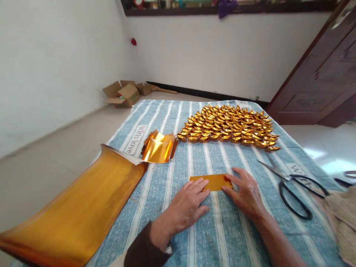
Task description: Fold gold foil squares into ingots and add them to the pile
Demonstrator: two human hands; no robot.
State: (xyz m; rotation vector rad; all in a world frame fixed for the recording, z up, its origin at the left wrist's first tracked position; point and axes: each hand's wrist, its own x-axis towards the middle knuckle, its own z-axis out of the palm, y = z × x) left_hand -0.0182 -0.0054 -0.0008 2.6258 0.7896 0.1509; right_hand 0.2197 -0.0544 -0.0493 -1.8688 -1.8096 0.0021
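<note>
A folded strip of gold foil paper (215, 183) lies crosswise on the striped tablecloth in front of me. My left hand (187, 204) rests on its left end with the fingers stretched out flat. At the right end, my right hand (246, 191) has the strip's edge between thumb and fingers. Beyond the strip sits a small stack of shiny gold foil sheets (160, 148). Rows of folded gold foil ingots (228, 124) cover the far right part of the table.
Large gold sheets (83, 204) hang over the table's left edge. Black-handled scissors (292, 180) lie partly open to the right of my right hand, near a beige cloth (343, 218). An open cardboard box (125, 94) stands on the floor beyond the table's far left corner.
</note>
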